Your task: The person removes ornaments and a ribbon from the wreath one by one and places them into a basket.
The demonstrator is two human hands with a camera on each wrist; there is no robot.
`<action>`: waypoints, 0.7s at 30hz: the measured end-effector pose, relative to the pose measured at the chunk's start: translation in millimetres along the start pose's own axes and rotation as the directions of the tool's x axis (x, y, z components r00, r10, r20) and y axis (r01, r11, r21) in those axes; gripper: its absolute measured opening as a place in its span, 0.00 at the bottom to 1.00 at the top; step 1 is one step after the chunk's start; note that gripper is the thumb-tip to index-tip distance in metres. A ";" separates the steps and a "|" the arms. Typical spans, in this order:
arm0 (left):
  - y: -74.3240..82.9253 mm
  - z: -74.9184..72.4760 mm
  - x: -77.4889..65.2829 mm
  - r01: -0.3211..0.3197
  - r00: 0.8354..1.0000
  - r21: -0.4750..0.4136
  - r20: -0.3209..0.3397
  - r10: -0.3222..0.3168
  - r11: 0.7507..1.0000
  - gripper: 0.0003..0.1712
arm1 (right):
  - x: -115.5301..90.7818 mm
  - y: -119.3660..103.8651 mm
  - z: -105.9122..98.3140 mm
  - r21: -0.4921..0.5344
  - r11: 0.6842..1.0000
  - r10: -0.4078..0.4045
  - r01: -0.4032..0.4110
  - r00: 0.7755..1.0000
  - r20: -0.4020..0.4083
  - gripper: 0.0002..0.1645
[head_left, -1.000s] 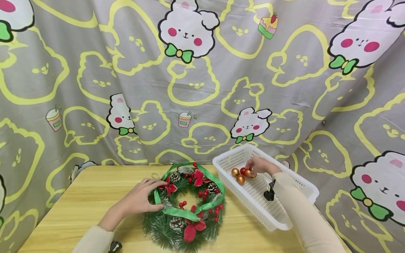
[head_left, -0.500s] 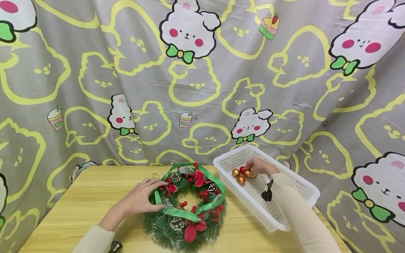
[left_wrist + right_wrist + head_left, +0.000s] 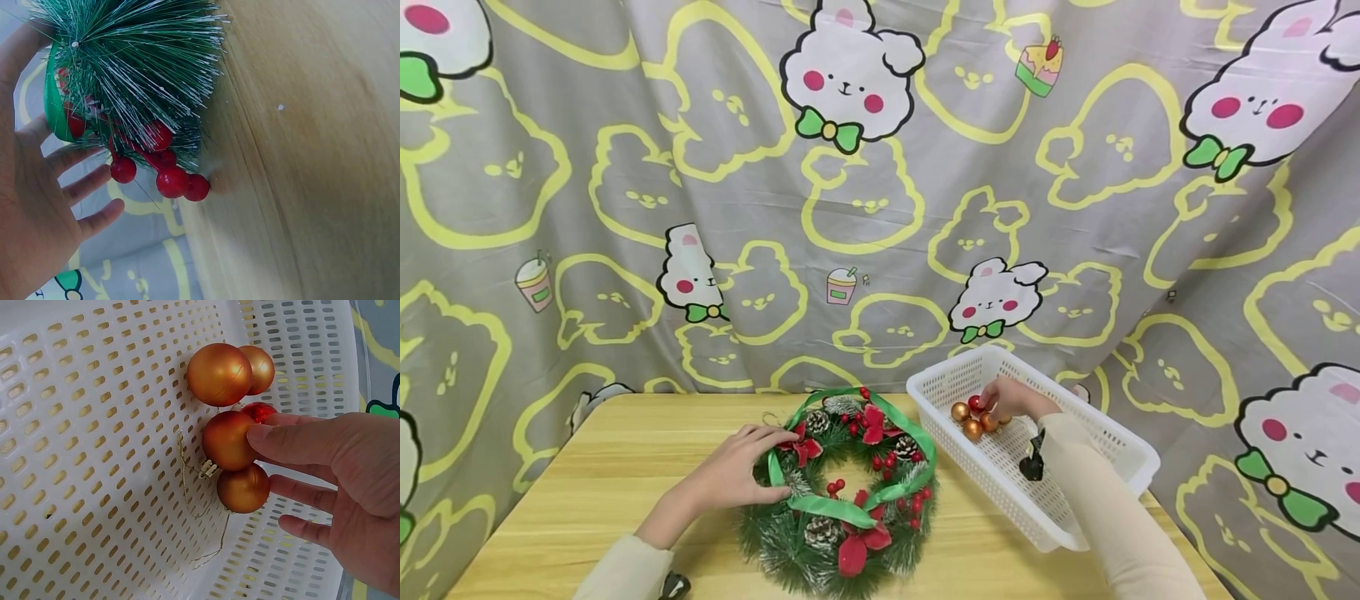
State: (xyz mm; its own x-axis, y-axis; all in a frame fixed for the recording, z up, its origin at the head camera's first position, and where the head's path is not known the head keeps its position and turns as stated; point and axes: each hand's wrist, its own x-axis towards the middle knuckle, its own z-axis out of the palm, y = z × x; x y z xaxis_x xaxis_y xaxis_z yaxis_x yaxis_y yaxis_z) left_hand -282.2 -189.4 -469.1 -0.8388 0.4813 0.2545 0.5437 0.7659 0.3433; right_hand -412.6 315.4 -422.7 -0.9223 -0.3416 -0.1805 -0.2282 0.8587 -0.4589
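Note:
My left hand [image 3: 741, 467] rests at the left side of a green Christmas wreath [image 3: 775, 550], its fingers spread and fairly straight. A loose green ribbon [image 3: 831, 507] lies over the wreath, among pine cones, red berries and red flowers. My right hand [image 3: 1015, 396] reaches into a white plastic basket [image 3: 1015, 492] at several gold bauble ornaments and a red one [image 3: 976, 403]. In the right wrist view my thumb overlaps the edge of a gold bauble [image 3: 226, 445], and my index fingertip is right by the red bauble [image 3: 259, 412]. The other fingers extend loosely beside another gold bauble [image 3: 244, 489].
Both wreath and basket stand on a wooden table [image 3: 602, 450], the basket slanting at the right. A grey curtain [image 3: 880, 200] with cartoon rabbits hangs behind the table. Thin gold hanging cords [image 3: 186, 481] trail from the baubles across the basket's perforated floor.
A gold bauble partly covered by my right fingers now shows below them, slightly nearer me. My right fingertips have shifted a little towards the red bauble. The left hand keeps its place.

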 end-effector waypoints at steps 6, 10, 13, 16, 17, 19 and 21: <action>0.8 0.5 0.6 0.008 1.000 0.001 0.003 -0.008 1.000 0.47 | -2.0 -1.4 -0.7 -0.010 1.000 0.007 -0.007 1.000 -0.005 0.14; 1.4 -0.1 -0.2 0.008 1.000 0.002 -0.001 -0.008 1.000 0.47 | -2.5 -1.7 -1.1 -0.030 1.000 0.008 -0.008 1.000 -0.010 0.13; 1.9 -1.3 -0.8 0.004 1.000 0.000 -0.004 -0.004 1.000 0.47 | -3.3 -1.7 -2.2 -0.037 0.999 0.001 -0.002 1.000 -0.012 0.12; 2.4 -2.3 -0.8 0.000 1.000 0.000 -0.002 0.000 1.000 0.47 | -4.0 -2.1 -3.9 -0.041 0.999 0.001 -0.002 1.000 -0.021 0.12; 2.4 -2.4 -0.6 -0.001 1.000 0.002 0.001 0.001 1.000 0.47 | -4.3 -2.7 -4.6 -0.047 0.999 -0.001 0.000 1.000 -0.023 0.12; 2.7 -2.7 -0.2 0.002 1.000 0.006 0.010 -0.002 1.000 0.47 | -4.3 -3.9 -5.7 -0.057 0.998 -0.003 0.001 1.000 -0.029 0.11; 2.6 -3.1 0.2 0.003 1.000 0.009 0.018 -0.003 1.000 0.48 | -4.6 -5.5 -7.4 -0.070 0.997 -0.022 0.020 0.999 -0.031 0.11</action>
State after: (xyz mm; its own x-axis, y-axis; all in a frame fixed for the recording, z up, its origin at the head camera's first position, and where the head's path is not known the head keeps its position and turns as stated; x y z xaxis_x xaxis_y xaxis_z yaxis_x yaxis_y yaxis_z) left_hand -280.9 -188.7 -465.3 -0.8411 0.4862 0.2371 0.5406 0.7714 0.3357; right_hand -409.4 315.0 -412.8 -0.9264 -0.3483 -0.1434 -0.2676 0.8766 -0.4000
